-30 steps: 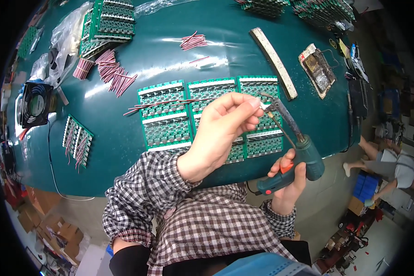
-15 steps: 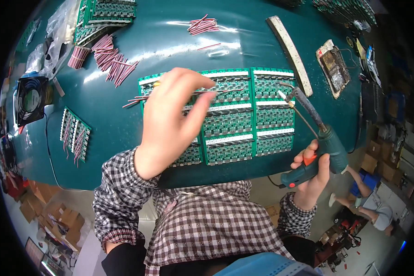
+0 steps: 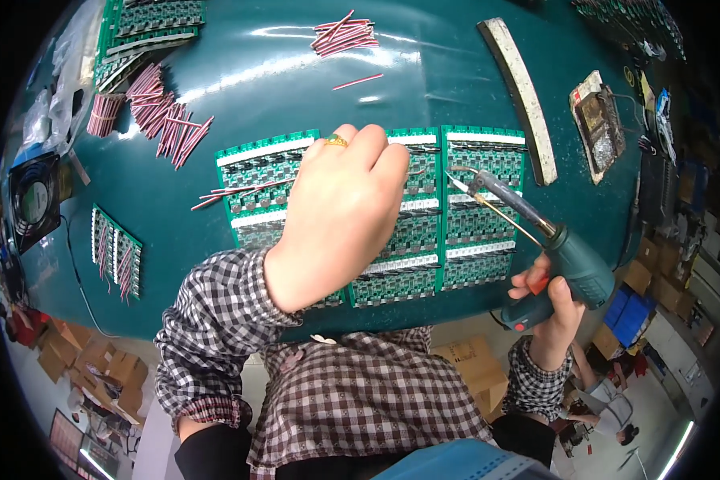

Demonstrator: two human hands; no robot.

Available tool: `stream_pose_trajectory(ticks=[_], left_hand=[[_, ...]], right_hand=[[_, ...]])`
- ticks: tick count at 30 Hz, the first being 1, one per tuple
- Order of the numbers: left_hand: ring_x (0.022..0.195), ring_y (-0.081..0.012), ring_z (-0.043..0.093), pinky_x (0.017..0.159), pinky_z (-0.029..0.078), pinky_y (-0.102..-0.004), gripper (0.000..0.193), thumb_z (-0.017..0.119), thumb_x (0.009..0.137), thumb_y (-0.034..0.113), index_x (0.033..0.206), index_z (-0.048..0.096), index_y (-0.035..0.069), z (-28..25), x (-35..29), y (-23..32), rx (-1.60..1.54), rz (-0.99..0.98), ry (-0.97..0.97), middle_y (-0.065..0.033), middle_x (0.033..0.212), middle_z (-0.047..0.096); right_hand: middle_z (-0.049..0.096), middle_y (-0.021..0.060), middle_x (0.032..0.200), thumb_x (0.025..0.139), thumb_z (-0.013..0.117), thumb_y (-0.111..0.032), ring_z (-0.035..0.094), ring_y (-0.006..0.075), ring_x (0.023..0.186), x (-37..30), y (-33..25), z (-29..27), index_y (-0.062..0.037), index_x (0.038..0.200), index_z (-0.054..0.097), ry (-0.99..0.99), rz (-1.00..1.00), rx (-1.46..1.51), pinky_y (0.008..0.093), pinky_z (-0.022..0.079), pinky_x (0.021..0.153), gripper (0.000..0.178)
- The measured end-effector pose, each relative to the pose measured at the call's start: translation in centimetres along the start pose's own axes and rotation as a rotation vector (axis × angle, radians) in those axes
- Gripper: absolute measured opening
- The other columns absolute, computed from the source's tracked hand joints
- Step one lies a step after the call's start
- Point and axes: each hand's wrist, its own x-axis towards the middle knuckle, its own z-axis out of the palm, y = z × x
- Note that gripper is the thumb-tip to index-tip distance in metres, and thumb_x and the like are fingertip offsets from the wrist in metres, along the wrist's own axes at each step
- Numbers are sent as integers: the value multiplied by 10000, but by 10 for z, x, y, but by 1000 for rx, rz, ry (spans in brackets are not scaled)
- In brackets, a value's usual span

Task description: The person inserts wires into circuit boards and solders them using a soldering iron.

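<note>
Green circuit boards (image 3: 400, 240) beneath the left hand (image 3: 340, 212)

The scene is captured by the left of two wide fisheye cameras worn side by side on the head. The lens is aimed downward from above the wearer's side of the circuit boards (image 3: 482, 216), which are framed near the middle at close range. The left hand (image 3: 344, 212) is interposed between lens and boards and is viewed from its back. On the wearer's side of the boards, the checked apron (image 3: 368, 392) is viewed from above. Left of the boards, the fan (image 3: 34, 200) is imaged near the dark rim.
</note>
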Motion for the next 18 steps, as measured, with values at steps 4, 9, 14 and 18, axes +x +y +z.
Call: stream_pose_trajectory(ticks=[4, 9, 14, 18], left_hand=[[652, -243, 473, 563, 366, -341, 114, 593, 661, 11, 722, 509, 56, 3, 3, 6, -28, -32, -22, -74, 688, 456], [657, -239, 473, 573, 348, -344, 109, 591, 664, 29, 719, 507, 73, -1, 8, 10, -20, -77, -87, -63, 687, 453], [656, -236, 469, 574, 338, -345, 116, 594, 663, 34, 717, 501, 79, 5, 5, 12, 36, -68, -49, -58, 685, 450], [650, -233, 467, 569, 335, -342, 129, 594, 654, 24, 712, 494, 80, 10, 5, 11, -6, -78, -33, -56, 682, 447]], right_hand=[[528, 108, 738, 795, 598, -261, 605, 224, 707, 3, -2, 2, 82, 1018, 490, 12, 11, -77, 302, 559, 570, 423], [525, 103, 718, 772, 623, -264, 590, 219, 669, 5, -6, 7, 83, 998, 506, -28, -12, -156, 304, 545, 578, 431], [577, 139, 712, 751, 634, -130, 598, 229, 651, 7, -5, 4, 114, 994, 511, -63, -18, -95, 342, 519, 626, 365], [586, 145, 710, 748, 640, -124, 593, 226, 635, 8, -7, 3, 120, 999, 509, -88, -58, -132, 331, 503, 618, 374]])
